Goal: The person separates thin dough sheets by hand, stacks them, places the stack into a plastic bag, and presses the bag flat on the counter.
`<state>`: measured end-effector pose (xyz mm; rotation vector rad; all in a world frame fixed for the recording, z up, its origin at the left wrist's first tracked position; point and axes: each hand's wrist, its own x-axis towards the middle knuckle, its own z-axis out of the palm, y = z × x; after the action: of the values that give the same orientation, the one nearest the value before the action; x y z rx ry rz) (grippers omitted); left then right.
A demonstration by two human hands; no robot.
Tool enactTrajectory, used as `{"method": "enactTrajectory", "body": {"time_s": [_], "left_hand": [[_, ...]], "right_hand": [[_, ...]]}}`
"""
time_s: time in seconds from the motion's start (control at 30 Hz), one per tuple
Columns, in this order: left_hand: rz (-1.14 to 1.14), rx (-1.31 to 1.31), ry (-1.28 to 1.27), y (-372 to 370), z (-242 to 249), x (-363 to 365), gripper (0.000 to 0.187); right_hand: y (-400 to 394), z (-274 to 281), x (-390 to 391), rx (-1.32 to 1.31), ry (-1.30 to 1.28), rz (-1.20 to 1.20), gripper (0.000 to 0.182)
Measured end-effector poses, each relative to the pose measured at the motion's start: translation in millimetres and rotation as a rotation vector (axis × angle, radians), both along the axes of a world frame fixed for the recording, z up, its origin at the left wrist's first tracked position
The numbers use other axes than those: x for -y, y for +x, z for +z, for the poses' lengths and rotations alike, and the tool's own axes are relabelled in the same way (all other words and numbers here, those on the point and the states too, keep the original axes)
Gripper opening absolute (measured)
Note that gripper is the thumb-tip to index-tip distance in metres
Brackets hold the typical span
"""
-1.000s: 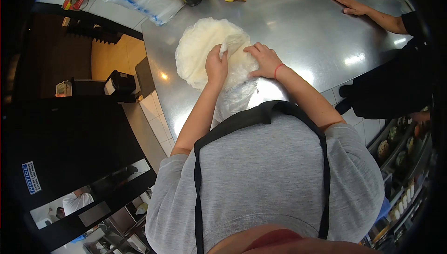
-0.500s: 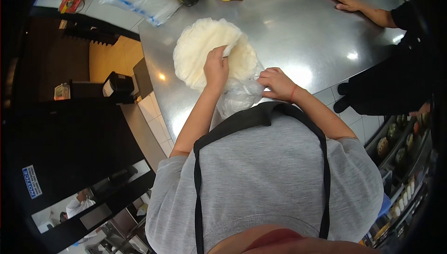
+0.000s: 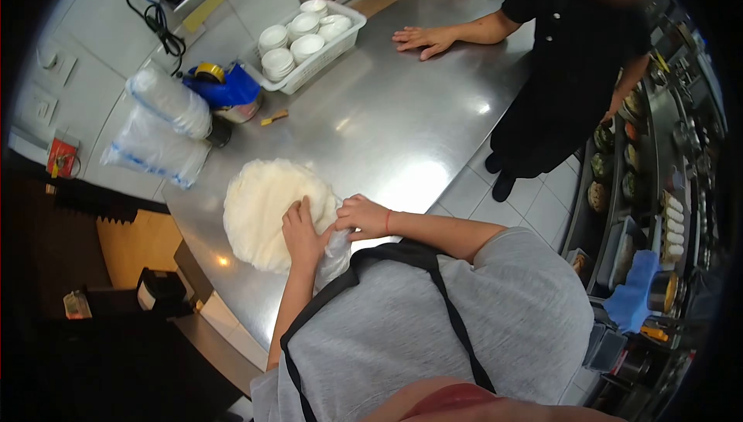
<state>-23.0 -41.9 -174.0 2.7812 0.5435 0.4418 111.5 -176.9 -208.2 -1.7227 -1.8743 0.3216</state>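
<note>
A round, pale stack of thin, soft sheets (image 3: 267, 209), like flatbread or wrappers, lies on the steel table near its left corner. A crumpled clear plastic bag (image 3: 334, 256) is bunched at its near right edge. My left hand (image 3: 303, 235) rests on the right part of the stack, fingers stretched over the top sheet. Beside it, my right hand (image 3: 362, 218) has its fingers curled on the plastic at the stack's right edge. The fingertips of my right hand are partly hidden.
Packs of plastic bags (image 3: 159, 140), a blue tape dispenser (image 3: 232, 91) and a small yellow-handled tool (image 3: 275, 117) lie beyond the stack. A white basket (image 3: 325, 54) holds several stacked white bowls. A co-worker in black (image 3: 569, 66) stands right, one hand on the steel table (image 3: 371, 140).
The view has swung right, showing more of the co-worker and the basket. My left hand has gone from gripping the lifted edge of a sheet to lying on the stack, which looks flatter.
</note>
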Motion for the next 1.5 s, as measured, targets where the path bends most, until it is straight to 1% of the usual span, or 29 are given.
{"method": "enactTrajectory", "body": {"time_s": [0.03,0.2,0.27,0.3,0.33,0.37,0.43,0.5,0.57,0.6,0.63,0.67,0.7,0.77,0.8,0.83,0.9,0.93,1.0,1.07,1.13,1.17,1.2,1.23,1.27,1.33,1.37,1.43,1.5], "left_hand": [[0.003,-0.014,-0.018,0.1,-2.0,-0.2,0.077],[-0.024,-0.021,-0.040,-8.2,2.0,-1.2,0.075],[-0.015,0.008,-0.089,-8.7,1.8,-4.9,0.069],[-0.020,0.012,-0.086,-8.5,-1.6,-6.9,0.069],[-0.006,0.035,-0.058,-7.1,-7.3,-8.7,0.064],[0.007,0.056,-0.032,-6.5,-9.1,-8.7,0.059],[0.010,0.065,-0.038,-6.3,-10.2,-8.0,0.055],[0.017,0.075,-0.043,-7.1,-4.6,-6.0,0.052],[-0.027,0.210,-0.092,-10.1,6.1,1.3,0.052],[-0.037,0.215,-0.089,-12.8,14.9,4.1,0.052],[-0.154,0.227,-0.254,-17.0,24.4,6.7,0.049],[-0.269,0.234,-0.421,-20.8,28.2,9.0,0.047],[-0.274,0.233,-0.420,-24.9,26.5,10.9,0.047],[-0.308,0.089,-0.682,-29.9,23.3,14.9,0.042],[-0.264,0.102,-0.721,-29.1,32.8,22.8,0.029],[-0.267,0.103,-0.720,-29.7,30.4,21.4,0.029],[-0.152,0.102,-0.987,-32.7,23.4,19.3,0.016],[-0.154,0.104,-0.986,-31.9,30.3,23.4,0.016],[-0.191,0.252,-1.197,-27.4,56.4,38.0,0.010],[-0.184,0.273,-1.177,-24.4,74.7,49.1,0.011],[-0.179,0.293,-1.158,-20.4,82.5,51.0,0.012],[-0.150,0.213,-1.113,-19.6,84.2,49.4,0.012],[-0.122,0.132,-1.067,-19.4,84.9,47.3,0.012],[-0.124,0.131,-1.068,-18.7,82.7,43.5,0.012],[-0.115,0.183,-1.025,-17.9,78.3,38.2,0.012],[-0.067,0.308,-0.985,-16.0,75.7,30.6,0.009],[-0.067,0.308,-0.985,-14.2,77.7,26.1,0.009],[-0.010,0.566,-1.022,-11.6,83.6,15.8,0.006],[-0.014,0.614,-1.087,-12.6,89.3,8.3,0.005]], "right_hand": [[-0.3,-0.4,0.4,-0.014,0.021,-0.006,0.031],[-0.9,0.8,0.2,-0.008,0.026,-0.010,0.021],[-1.7,6.6,2.8,0.006,-0.006,0.008,0.022],[-2.2,11.8,4.6,0.014,-0.040,0.032,0.022],[-1.7,17.4,7.0,0.051,-0.132,0.059,0.024],[-2.4,19.9,9.1,0.054,-0.131,0.052,0.024],[-3.6,23.9,13.8,0.001,-0.285,0.090,0.025],[-4.8,31.0,16.3,-0.028,-0.280,0.088,0.028],[-4.3,30.4,16.9,-0.089,-0.314,0.080,0.028],[-3.6,41.8,20.3,-0.182,-0.280,0.077,0.026],[-0.9,43.8,20.8,-0.179,-0.276,0.067,0.026],[0.7,45.5,21.2,-0.263,-0.248,0.042,0.025],[1.5,47.7,21.8,-0.347,-0.219,0.020,0.023],[9.3,58.7,22.2,-0.384,-0.215,-0.016,0.022],[12.5,64.8,22.3,-0.421,-0.213,-0.049,0.021],[14.3,67.4,21.9,-0.419,-0.212,-0.051,0.021],[17.2,72.9,22.2,-0.515,-0.072,-0.133,0.022],[17.8,85.4,24.2,-0.519,-0.086,-0.117,0.025],[19.1,103.2,25.8,-0.566,-0.096,-0.119,0.026],[20.7,118.0,28.1,-0.615,-0.107,-0.120,0.027],[25.7,131.6,33.4,-0.665,0.113,-0.122,0.018],[29.7,138.3,36.0,-0.667,0.113,-0.123,0.018],[35.8,145.2,38.9,-0.683,0.204,-0.182,0.016],[43.0,149.9,42.1,-0.697,0.294,-0.243,0.013],[50.4,152.2,45.6,-0.698,0.294,-0.246,0.013],[63.2,156.0,53.3,-0.595,0.413,-0.342,0.017],[65.8,160.5,58.7,-0.595,0.413,-0.342,0.017],[68.0,171.0,67.4,-0.483,0.164,-0.535,0.015],[71.4,159.8,65.5,-0.473,0.234,-0.514,0.014]]}}
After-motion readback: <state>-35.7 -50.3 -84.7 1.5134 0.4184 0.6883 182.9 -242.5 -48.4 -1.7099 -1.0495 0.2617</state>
